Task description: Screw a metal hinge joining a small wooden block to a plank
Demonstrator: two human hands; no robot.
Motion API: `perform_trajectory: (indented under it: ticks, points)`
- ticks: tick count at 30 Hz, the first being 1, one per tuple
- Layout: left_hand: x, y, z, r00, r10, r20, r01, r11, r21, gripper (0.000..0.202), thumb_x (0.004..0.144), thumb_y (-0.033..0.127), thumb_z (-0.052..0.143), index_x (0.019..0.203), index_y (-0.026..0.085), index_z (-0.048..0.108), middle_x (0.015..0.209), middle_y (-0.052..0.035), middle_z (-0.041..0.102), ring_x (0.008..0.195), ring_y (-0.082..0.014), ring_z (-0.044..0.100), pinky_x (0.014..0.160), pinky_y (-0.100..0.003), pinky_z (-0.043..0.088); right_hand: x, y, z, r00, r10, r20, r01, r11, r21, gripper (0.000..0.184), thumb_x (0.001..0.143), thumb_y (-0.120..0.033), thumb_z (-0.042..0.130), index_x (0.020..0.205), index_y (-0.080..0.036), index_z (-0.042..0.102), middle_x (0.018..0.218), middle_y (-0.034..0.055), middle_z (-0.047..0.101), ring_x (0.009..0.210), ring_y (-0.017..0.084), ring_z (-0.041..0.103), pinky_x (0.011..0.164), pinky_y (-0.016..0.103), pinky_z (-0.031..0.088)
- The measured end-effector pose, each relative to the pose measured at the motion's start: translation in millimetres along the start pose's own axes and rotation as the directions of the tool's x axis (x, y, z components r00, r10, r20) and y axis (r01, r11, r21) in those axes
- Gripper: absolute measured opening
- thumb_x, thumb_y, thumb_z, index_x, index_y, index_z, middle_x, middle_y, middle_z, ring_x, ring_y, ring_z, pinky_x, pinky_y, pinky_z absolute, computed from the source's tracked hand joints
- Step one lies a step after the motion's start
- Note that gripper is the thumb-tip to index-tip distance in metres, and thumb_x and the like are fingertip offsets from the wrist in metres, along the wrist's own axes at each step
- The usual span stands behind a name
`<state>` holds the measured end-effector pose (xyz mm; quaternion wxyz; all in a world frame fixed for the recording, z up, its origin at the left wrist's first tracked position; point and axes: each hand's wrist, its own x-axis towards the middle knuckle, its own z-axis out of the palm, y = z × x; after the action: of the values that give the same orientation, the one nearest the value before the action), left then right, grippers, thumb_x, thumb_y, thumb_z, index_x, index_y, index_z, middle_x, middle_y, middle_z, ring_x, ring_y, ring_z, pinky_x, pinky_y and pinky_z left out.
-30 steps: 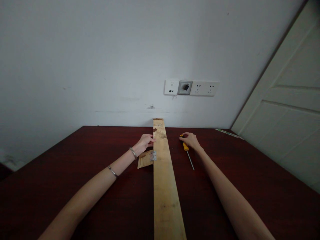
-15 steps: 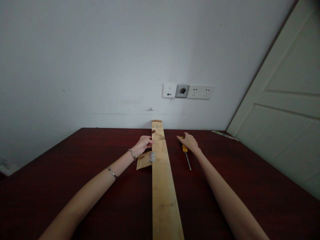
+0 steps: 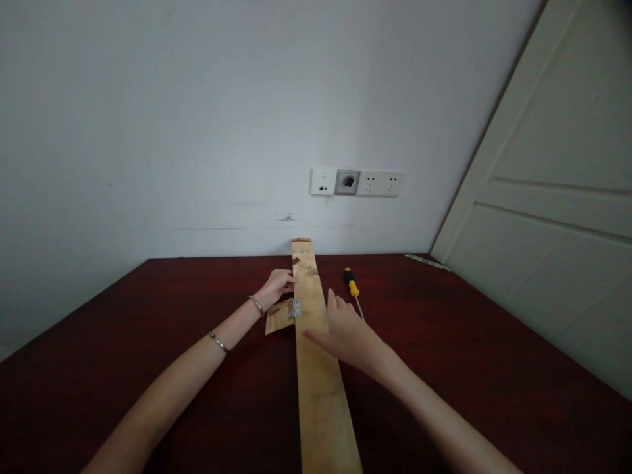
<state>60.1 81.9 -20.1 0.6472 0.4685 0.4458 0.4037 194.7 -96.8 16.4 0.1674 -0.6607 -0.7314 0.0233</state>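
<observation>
A long wooden plank point(image 3: 320, 388) runs away from me down the middle of the table. Fixed at its left edge is a metal hinge point(image 3: 297, 308), which joins a short wooden piece point(image 3: 278, 317) sticking out to the left. My left hand point(image 3: 280, 284) grips the plank's left edge just beyond the hinge, with its fingertips partly hidden. My right hand point(image 3: 345, 329) is at the plank's right side, thumb over the wood and fingers apart, holding nothing. Beyond it lies a screwdriver point(image 3: 351, 283) with a black and yellow handle; the hand hides its tip.
The dark red table point(image 3: 207, 283) meets a white wall point(image 3: 222, 131) at the back. Wall sockets point(image 3: 380, 184) are mounted above the table. A thin flat strip point(image 3: 427, 262) lies at the far right corner, beside a white panelled door point(image 3: 553, 197).
My right hand has left the screwdriver and come nearer and left, to the plank. The screwdriver stays on the table. My left hand keeps its place; the view has shifted slightly.
</observation>
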Motion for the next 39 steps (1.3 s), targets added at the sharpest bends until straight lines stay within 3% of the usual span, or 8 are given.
perform_trajectory:
  ticks: [5,12,14,19,25,32,39]
  points:
    - [-2.9,2.8,1.1,1.0,0.011,0.001,-0.011,1.0,-0.013,0.025,0.059,-0.004,0.061,0.08,0.007,0.068,0.08,-0.0103,0.07,0.063,-0.0158,0.064,0.059,-0.024,0.053,-32.2,-33.1,16.8,0.993,0.114,0.03,-0.115,0.993,0.021,0.094,0.072,-0.057,0.058,0.135,0.007,0.032,0.138,0.0334,0.035,0.128,0.043,0.034,0.097,0.05,0.036]
    - [-2.2,2.7,1.7,1.0,0.012,0.003,-0.012,1.0,-0.021,0.024,0.057,-0.005,0.061,0.077,0.006,0.068,0.078,-0.0103,0.069,0.063,-0.0161,0.065,0.061,-0.025,0.053,-53.9,-42.8,31.2,0.971,0.195,0.138,-0.204,0.977,0.062,0.095,0.067,-0.05,0.066,0.137,0.004,0.031,0.14,0.0363,0.026,0.125,0.047,0.035,0.095,0.052,0.036]
    - [-1.6,2.1,1.6,1.0,0.01,0.003,-0.01,1.0,-0.018,0.023,0.057,-0.005,0.061,0.076,0.006,0.067,0.078,-0.0102,0.069,0.062,-0.016,0.064,0.061,-0.026,0.053,-54.8,-43.3,30.9,0.969,0.205,0.138,-0.213,0.976,0.046,0.094,0.066,-0.05,0.066,0.137,0.002,0.033,0.139,0.035,0.03,0.124,0.046,0.037,0.094,0.052,0.037]
    - [-1.3,1.6,1.3,1.0,0.015,-0.003,-0.015,1.0,-0.012,0.02,0.055,-0.004,0.063,0.071,0.007,0.066,0.075,-0.0096,0.069,0.061,-0.0159,0.064,0.059,-0.026,0.051,-55.5,-42.9,29.8,0.975,0.214,0.062,-0.216,0.976,0.035,0.081,0.067,-0.047,0.064,0.133,-0.004,0.042,0.113,0.0247,0.054,0.104,0.036,0.052,0.086,0.047,0.043]
    - [-5.7,6.1,3.6,0.999,0.033,0.0,-0.033,0.999,-0.027,0.019,0.058,-0.005,0.062,0.073,0.007,0.066,0.077,-0.0094,0.069,0.065,-0.0159,0.064,0.061,-0.025,0.051,-56.4,-37.4,31.8,0.979,0.202,-0.036,-0.201,0.979,0.042,0.072,0.064,-0.04,0.067,0.126,-0.008,0.048,0.098,0.0171,0.055,0.093,0.032,0.053,0.078,0.042,0.047]
    - [-3.7,8.4,6.7,1.0,-0.001,-0.028,-0.001,0.999,-0.043,0.017,0.061,-0.006,0.058,0.068,0.008,0.064,0.066,-0.007,0.066,0.054,-0.013,0.06,0.056,-0.024,0.05,-53.5,-34.7,20.1,0.973,0.189,-0.13,-0.186,0.982,0.039,0.063,0.067,-0.043,0.063,0.12,-0.011,0.052,0.092,0.0144,0.054,0.089,0.031,0.053,0.074,0.041,0.047]
    - [-0.4,9.5,4.1,1.0,-0.004,-0.02,0.003,0.999,-0.052,0.013,0.061,-0.003,0.063,0.067,0.008,0.063,0.063,-0.0062,0.065,0.051,-0.012,0.059,0.056,-0.024,0.049,-50.1,-34.9,11.4,0.973,0.187,-0.135,-0.179,0.981,0.072,0.059,0.067,-0.043,0.063,0.117,-0.012,0.053,0.092,0.0137,0.052,0.088,0.031,0.052,0.074,0.041,0.045]
